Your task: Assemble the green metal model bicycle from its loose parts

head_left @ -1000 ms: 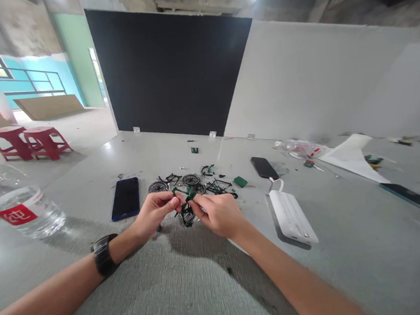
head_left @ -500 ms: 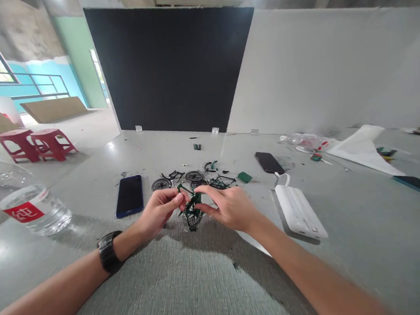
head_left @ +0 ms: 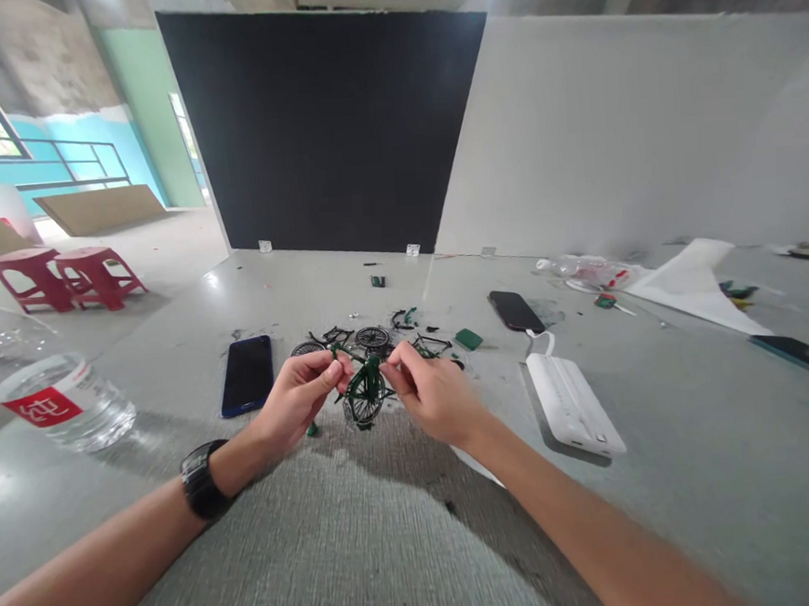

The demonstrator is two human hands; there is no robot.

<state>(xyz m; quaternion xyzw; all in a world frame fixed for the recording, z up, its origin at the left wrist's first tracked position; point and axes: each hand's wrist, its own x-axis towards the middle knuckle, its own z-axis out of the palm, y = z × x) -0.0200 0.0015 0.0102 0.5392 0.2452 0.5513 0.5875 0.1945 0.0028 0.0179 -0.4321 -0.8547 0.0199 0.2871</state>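
A small green and black model bicycle [head_left: 366, 397], with a spoked wheel toward me, is held up between my hands just above the table. My left hand [head_left: 305, 392] is closed, its thumb and fingers pinching a green bar at the model's left. On the other side my right hand [head_left: 429, 390] is closed too, fingertips pinched at the model's upper right edge; what exactly lies between them is too small to make out. Below my left hand a little green piece [head_left: 312, 429] shows. Behind the model lie loose parts: a black wheel [head_left: 373, 338], dark frames [head_left: 432, 346] and a green block [head_left: 468, 339].
To the left are a blue-edged phone [head_left: 247, 376] and a water bottle [head_left: 69, 404]. A white power bank [head_left: 572, 402] is cabled to a black phone [head_left: 515, 311] on the right. Farther back lie a clear bottle [head_left: 588, 270] and a white wing-shaped piece [head_left: 697, 285]. A black panel [head_left: 335, 131] stands behind.
The fingers of my right hand have come off the model's top and closed at its right side. The model has turned slightly, showing more of its front. The small green piece has come into sight.
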